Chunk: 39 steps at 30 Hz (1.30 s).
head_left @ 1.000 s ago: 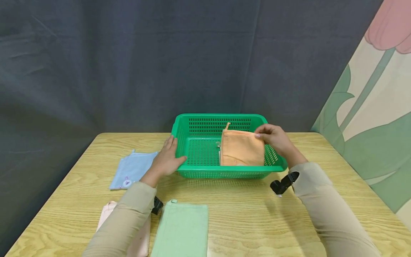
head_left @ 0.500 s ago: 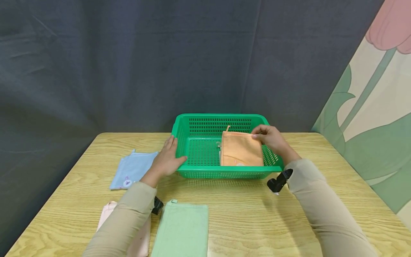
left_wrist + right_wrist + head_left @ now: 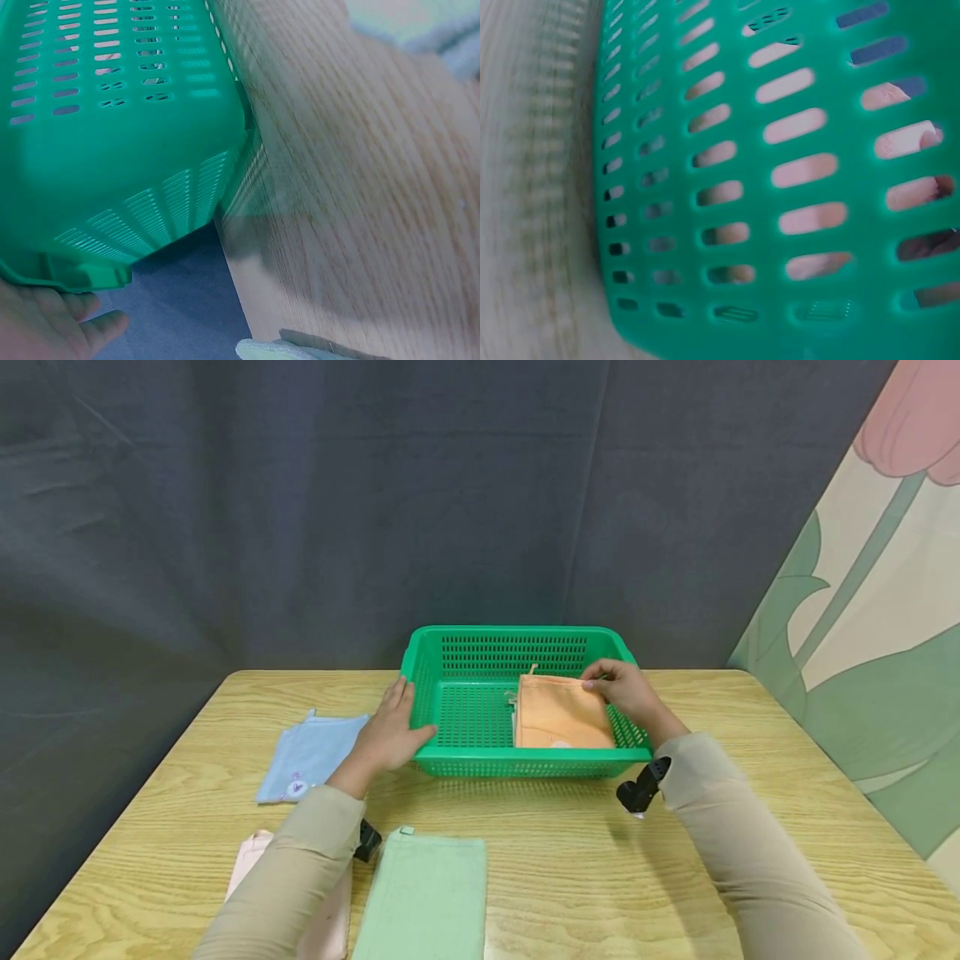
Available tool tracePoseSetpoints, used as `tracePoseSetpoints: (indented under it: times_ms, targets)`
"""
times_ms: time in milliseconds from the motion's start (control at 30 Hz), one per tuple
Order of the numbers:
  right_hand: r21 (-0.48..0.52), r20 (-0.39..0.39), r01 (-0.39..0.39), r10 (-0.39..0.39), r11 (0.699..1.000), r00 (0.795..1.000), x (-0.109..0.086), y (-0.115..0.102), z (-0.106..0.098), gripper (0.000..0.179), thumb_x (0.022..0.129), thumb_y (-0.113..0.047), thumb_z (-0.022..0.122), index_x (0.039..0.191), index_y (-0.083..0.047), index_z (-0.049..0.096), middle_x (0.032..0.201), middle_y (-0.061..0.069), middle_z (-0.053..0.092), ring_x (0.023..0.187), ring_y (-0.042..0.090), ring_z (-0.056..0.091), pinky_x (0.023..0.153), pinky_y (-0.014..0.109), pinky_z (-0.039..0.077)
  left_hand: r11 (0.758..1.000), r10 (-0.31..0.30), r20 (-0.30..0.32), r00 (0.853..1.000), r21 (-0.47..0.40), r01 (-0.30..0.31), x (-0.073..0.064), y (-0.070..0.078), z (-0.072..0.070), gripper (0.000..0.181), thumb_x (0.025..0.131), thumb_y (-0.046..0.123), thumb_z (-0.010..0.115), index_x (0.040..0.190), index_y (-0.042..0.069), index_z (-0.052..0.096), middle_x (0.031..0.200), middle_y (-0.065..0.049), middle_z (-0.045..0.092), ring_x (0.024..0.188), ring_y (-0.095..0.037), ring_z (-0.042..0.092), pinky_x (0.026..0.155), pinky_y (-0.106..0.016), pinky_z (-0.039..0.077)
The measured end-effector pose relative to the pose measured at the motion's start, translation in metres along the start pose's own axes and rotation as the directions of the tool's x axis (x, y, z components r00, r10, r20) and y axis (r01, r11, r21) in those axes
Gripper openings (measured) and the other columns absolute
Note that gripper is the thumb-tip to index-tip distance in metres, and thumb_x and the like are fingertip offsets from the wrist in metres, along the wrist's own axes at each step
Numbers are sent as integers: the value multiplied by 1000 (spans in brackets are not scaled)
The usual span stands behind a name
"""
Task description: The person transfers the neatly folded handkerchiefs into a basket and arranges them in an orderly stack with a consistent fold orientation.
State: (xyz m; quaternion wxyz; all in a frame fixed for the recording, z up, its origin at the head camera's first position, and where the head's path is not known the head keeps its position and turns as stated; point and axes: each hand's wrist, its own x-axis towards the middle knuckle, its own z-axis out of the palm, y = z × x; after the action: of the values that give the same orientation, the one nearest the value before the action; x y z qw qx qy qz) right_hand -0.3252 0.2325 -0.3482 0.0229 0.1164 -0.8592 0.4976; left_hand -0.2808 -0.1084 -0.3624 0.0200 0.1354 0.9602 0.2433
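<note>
A folded orange towel (image 3: pixel 562 717) with a hanging loop stands in the right part of the green plastic basket (image 3: pixel 480 755), tucked behind its front wall. My right hand (image 3: pixel 632 695) pinches the towel's upper right corner between thumb and fingers. Against the basket's left rim rests my left hand (image 3: pixel 388 732), fingers extended and thumb spread toward the front corner. The left wrist view has part of that hand (image 3: pixel 49 322) beside the basket's rim. Through the slots of the basket wall (image 3: pixel 765 180), the right wrist view gives only patches of what is inside.
On the wooden table (image 3: pixel 570 860) lie a blue towel (image 3: pixel 315 756) left of the basket, a green towel (image 3: pixel 423 897) in front, and a pink towel (image 3: pixel 330 914) partly under the left forearm. A dark curtain (image 3: pixel 480 510) hangs behind; a painted wall (image 3: pixel 892 635) stands at right.
My right hand has moved left and slightly down, and the orange towel's top edge has sunk lower in the basket. The left hand and basket stay put.
</note>
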Motion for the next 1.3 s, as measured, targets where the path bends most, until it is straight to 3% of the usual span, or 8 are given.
tracePoseSetpoints:
  times_ms: [300, 500, 833, 1033, 1300]
  targets:
    - [-62, -16, 19, -20, 998, 1000, 0, 1, 4, 15, 84, -5, 55, 92, 7, 58, 88, 16, 54, 61, 14, 43, 54, 27, 39, 1000, 0, 1, 1000, -10, 0, 0, 1, -2, 75, 87, 42, 43, 139, 4, 4, 144, -8, -6, 129, -23, -6, 98, -51, 15]
    - [-155, -34, 3, -8, 988, 999, 0, 3, 4, 15, 85, -7, 53, 95, 3, 59, 92, 16, 55, 66, 18, 47, 57, 29, 42, 1000, 7, 4, 1000, -17, -7, 1, 1, -1, 75, 87, 42, 43, 139, 4, 4, 144, -8, -6, 129, -22, -7, 97, -51, 15]
    - [-440, -34, -15, 0, 898, 999, 3, 1, 9, 19, 89, -10, 49, 102, 2, 56, 99, 18, 55, 88, 30, 51, 69, 40, 43, 1000, 2, -5, 1000, -25, -3, -3, 2, -1, 76, 87, 42, 43, 139, 4, 4, 144, -8, -6, 129, -23, -6, 98, -51, 14]
    - [-521, -54, -13, -18, 853, 998, 2, 1, 11, 20, 88, -8, 50, 101, 4, 57, 94, 19, 55, 84, 31, 51, 68, 39, 43, 1000, 5, -3, 1000, -22, -5, -3, 2, -2, 76, 87, 42, 43, 139, 4, 4, 143, -8, -6, 129, -23, -6, 98, -51, 14]
    - [-557, -101, -20, -44, 830, 994, 2, -1, 11, 19, 86, -3, 50, 101, 8, 56, 97, 23, 51, 90, 34, 47, 73, 43, 42, 1000, -4, 0, 1000, -18, 4, -3, 3, -4, 76, 86, 42, 43, 139, 4, 3, 143, -8, -7, 129, -22, -7, 98, -50, 14]
